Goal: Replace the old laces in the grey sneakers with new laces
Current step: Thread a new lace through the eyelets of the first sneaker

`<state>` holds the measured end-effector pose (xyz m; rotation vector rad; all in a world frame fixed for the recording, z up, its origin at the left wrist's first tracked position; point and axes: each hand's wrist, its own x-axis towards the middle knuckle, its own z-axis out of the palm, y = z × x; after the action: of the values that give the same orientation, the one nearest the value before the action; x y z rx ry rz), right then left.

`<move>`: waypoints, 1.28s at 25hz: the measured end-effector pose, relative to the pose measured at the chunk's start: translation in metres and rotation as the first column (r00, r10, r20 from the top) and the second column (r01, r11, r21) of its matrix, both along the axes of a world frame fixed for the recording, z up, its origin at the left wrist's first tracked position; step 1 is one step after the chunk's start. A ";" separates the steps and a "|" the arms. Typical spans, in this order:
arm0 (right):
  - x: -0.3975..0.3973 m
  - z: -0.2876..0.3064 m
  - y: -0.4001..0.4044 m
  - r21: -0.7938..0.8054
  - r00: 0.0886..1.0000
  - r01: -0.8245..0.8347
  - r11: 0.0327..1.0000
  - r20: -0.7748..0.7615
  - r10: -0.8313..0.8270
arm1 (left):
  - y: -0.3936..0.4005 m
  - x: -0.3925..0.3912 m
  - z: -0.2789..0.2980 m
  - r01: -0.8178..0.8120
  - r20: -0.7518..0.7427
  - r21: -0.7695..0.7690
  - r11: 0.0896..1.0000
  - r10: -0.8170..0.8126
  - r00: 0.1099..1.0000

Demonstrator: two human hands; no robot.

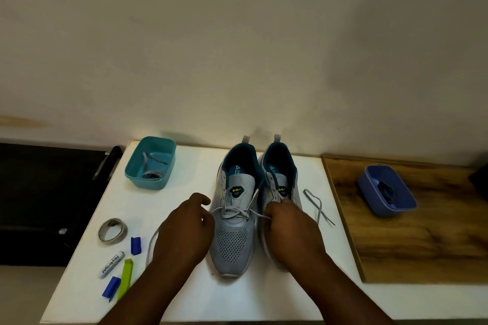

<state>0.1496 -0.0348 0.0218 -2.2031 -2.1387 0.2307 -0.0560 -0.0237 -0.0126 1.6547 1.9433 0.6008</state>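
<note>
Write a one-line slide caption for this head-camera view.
Both hands pull lace ends on the left grey sneaker.

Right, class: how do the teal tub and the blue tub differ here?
The teal tub sits on the white table; the blue tub sits on the wooden board. The teal tub stands upright, the blue tub tilts. The teal tub holds a light grey lace, the blue tub something darker. Both are lidless rectangular tubs.

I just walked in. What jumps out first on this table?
A pair of grey sneakers stands mid-table, toes toward the camera. The left hand and right hand each pinch an end of the pale lace across the left-side shoe. A teal tub holding a lace sits back left; a blue tub sits right on a wooden board.
</note>
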 end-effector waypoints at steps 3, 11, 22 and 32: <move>0.017 0.041 0.012 0.276 0.986 0.073 0.958 0.123 -0.110 | -0.002 0.009 0.004 -0.003 0.086 0.219 0.976 -0.016 0.996; -0.024 0.069 -0.007 0.417 0.669 -0.386 0.823 -0.487 0.561 | -0.024 0.053 0.054 0.152 0.971 -0.129 0.980 0.094 0.220; -0.017 0.057 -0.010 0.031 0.716 -0.264 0.964 -0.663 0.217 | 0.003 0.024 0.062 -0.016 0.928 -0.252 0.968 0.246 0.280; -0.016 0.048 0.017 -0.393 0.032 0.136 0.909 -0.916 -0.401 | -0.054 0.070 0.034 0.471 0.727 -0.082 0.878 -0.270 0.631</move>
<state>0.1339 -0.0182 0.0695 -1.4784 -0.8252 1.4840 0.0142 -0.0780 0.0213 1.3206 1.0232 0.6388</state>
